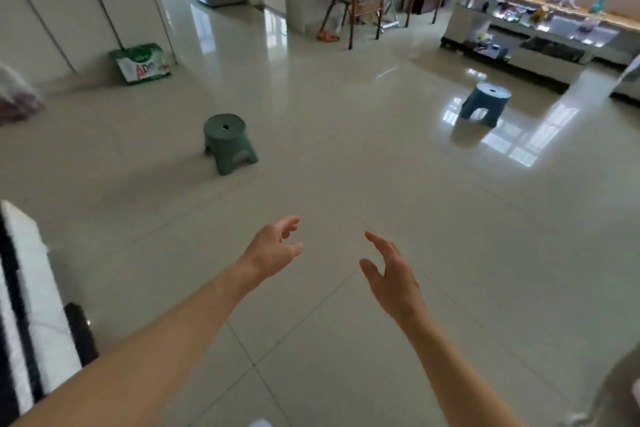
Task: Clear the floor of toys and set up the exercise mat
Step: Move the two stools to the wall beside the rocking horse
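Both my hands reach forward over the glossy beige tiled floor [346,156]. My left hand [273,250] is open, fingers loosely curled and apart, holding nothing. My right hand [391,274] is open too, fingers spread, and holds nothing. A green plastic stool [228,142] stands ahead on the left. A blue plastic stool [483,104] stands farther off on the right. No exercise mat shows in the head view. A small orange item [327,35] lies on the floor by the chairs; I cannot tell what it is.
A black-and-white striped cushion or sofa edge [24,305] sits at my near left. A green and white carton [142,62] leans by the white cabinets. Wooden chairs [360,0] and a low shelf unit [540,35] with small items line the far right.
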Demonstrator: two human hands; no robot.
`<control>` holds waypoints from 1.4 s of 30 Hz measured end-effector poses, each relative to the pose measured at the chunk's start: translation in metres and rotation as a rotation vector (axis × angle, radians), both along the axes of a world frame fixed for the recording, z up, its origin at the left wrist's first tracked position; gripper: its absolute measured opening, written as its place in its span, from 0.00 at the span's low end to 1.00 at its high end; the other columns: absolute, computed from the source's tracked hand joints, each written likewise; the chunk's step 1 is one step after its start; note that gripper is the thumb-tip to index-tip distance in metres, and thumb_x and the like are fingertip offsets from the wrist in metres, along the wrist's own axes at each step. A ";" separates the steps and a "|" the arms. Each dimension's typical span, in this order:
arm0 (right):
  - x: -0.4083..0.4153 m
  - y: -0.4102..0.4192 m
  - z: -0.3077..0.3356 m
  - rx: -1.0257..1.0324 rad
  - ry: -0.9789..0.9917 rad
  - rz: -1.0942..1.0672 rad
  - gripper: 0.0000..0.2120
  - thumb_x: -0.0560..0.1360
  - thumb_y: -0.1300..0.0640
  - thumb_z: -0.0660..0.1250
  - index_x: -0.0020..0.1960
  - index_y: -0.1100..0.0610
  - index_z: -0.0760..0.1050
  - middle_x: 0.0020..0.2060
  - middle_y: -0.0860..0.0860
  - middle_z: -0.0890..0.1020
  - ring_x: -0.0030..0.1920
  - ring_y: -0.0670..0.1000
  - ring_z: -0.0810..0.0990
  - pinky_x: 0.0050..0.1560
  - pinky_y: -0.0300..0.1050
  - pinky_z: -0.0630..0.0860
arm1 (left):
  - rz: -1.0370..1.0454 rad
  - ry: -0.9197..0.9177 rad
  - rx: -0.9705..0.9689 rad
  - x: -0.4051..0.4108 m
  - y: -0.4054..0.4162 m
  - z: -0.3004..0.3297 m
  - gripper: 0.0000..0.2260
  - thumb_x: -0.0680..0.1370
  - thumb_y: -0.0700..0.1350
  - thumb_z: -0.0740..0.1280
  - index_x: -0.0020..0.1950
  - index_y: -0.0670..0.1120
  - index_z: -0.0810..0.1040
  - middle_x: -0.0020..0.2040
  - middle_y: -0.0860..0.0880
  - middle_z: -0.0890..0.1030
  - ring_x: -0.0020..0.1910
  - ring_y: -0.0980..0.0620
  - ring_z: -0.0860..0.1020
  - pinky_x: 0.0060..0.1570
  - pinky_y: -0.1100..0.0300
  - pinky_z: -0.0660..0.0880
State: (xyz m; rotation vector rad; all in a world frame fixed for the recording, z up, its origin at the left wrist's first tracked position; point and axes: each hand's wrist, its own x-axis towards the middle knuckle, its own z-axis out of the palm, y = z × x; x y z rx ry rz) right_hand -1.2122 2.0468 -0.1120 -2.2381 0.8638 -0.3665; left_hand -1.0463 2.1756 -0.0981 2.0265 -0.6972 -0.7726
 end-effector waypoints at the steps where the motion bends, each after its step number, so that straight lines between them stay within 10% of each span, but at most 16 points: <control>1: 0.010 -0.004 -0.004 0.014 0.006 0.027 0.22 0.76 0.61 0.64 0.69 0.54 0.67 0.66 0.50 0.72 0.66 0.50 0.70 0.61 0.35 0.61 | 0.037 0.003 0.001 0.005 0.002 0.000 0.25 0.75 0.37 0.65 0.71 0.44 0.65 0.66 0.46 0.72 0.66 0.50 0.69 0.63 0.58 0.66; 42: 0.618 -0.228 -0.054 0.204 0.037 0.297 0.21 0.76 0.57 0.64 0.68 0.47 0.67 0.64 0.45 0.72 0.61 0.42 0.70 0.61 0.40 0.66 | 0.338 0.039 0.035 0.562 -0.171 -0.024 0.24 0.75 0.36 0.65 0.71 0.43 0.66 0.67 0.44 0.72 0.65 0.48 0.71 0.60 0.64 0.65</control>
